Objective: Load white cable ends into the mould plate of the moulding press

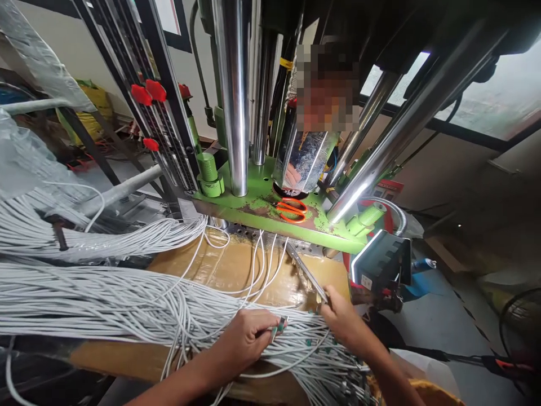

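Note:
My left hand (245, 337) rests on a thick bundle of white cables (127, 304) and is closed in a pinch on a cable end with a small green tip (279, 326). My right hand (344, 322) is closed on the near end of a long metal bar (307, 274) that slants toward the green press base (257, 203). Several white cables loop from the bundle up under the press. More green-tipped cable ends (321, 347) lie between and below my hands.
Orange-handled scissors (291, 210) lie on the press base among shiny steel columns (231, 96). Red knobs (147, 92) sit on a black frame at left. A black box (380, 265) stands right of the bar. Another person is partly visible behind the columns.

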`<state>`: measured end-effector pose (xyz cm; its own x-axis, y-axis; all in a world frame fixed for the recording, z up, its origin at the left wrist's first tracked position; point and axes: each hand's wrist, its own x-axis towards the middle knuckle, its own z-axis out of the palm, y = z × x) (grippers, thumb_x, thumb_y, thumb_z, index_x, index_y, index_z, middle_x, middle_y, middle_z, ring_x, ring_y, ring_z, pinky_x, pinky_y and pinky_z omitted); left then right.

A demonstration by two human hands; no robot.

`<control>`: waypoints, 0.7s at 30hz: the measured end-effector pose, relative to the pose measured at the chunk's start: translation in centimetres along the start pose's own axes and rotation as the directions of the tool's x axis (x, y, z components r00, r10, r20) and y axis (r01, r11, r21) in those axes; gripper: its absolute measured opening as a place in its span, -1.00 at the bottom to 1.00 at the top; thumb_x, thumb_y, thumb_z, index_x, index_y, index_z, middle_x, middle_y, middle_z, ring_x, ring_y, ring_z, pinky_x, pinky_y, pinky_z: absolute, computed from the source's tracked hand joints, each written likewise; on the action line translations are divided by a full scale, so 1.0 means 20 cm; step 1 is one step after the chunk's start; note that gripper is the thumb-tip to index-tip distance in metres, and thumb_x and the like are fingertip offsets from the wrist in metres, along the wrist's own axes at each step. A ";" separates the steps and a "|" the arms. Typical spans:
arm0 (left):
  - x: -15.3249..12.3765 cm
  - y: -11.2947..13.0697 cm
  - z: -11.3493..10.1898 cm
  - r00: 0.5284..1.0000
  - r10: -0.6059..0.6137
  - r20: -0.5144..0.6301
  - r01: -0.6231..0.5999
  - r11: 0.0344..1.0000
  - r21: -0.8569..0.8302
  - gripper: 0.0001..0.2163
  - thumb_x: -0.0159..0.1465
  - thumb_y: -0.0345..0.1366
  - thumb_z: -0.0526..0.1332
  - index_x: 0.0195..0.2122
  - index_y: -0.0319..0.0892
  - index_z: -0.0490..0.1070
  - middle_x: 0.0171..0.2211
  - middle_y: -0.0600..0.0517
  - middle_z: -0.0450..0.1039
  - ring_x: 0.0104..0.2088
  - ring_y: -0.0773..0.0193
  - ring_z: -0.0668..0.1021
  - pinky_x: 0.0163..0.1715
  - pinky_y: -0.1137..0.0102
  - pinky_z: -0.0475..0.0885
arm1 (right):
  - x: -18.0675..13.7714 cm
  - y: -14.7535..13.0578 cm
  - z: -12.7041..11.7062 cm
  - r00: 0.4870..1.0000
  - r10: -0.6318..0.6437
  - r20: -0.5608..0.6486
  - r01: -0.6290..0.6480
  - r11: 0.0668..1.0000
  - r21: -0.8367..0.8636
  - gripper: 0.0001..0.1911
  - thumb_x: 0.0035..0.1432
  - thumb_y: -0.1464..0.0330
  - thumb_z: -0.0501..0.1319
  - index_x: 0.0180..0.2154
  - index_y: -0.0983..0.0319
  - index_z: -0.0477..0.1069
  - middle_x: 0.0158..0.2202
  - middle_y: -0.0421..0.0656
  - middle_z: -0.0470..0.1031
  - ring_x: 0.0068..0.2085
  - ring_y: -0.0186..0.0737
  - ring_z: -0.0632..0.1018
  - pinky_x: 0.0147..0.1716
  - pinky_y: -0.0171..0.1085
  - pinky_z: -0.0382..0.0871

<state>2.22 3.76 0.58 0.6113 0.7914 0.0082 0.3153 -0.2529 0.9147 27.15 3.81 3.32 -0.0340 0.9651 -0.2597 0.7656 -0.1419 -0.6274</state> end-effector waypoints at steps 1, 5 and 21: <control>0.01 -0.01 0.01 1.000 0.021 0.009 -0.021 1.000 0.012 -0.71 0.32 -0.22 0.04 -0.35 -0.19 0.53 -0.41 -0.07 0.49 -0.35 0.24 0.48 -0.24 0.41 0.35 | -0.03 -0.03 0.04 1.000 0.012 0.028 -0.016 0.992 0.129 -0.64 0.12 0.40 0.00 -0.04 0.23 0.35 -0.26 -0.11 0.53 -0.19 -0.19 0.53 -0.11 -0.22 0.39; 0.03 -0.03 0.04 0.995 0.081 0.059 -0.084 0.995 0.050 -0.70 0.32 -0.26 0.00 -0.31 -0.18 0.52 -0.37 -0.10 0.51 -0.32 0.20 0.51 -0.21 0.40 0.38 | -0.12 -0.07 0.25 0.960 0.200 0.195 -0.272 0.831 0.485 -0.41 0.13 0.29 0.01 0.22 0.23 0.14 -0.54 -0.28 0.40 -0.52 -0.24 0.45 -0.44 -0.22 0.43; 0.04 -0.07 0.11 0.920 0.391 -0.036 -0.370 0.894 0.252 -0.76 0.29 -0.45 0.01 -0.22 -0.18 0.48 -0.40 -0.04 0.53 -0.34 0.26 0.58 -0.27 0.47 0.44 | -0.16 -0.06 0.38 0.988 0.154 0.012 -0.138 0.848 0.512 -0.36 0.18 0.35 0.02 0.29 0.33 0.07 0.34 -0.07 0.15 0.36 -0.11 0.16 0.36 -0.06 -0.08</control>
<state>3.82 3.51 -1.55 0.6592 0.6490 0.3798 0.2387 -0.6595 0.7128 21.41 -0.71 -0.66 0.0766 0.9290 -0.3619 0.3245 -0.3665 -0.8720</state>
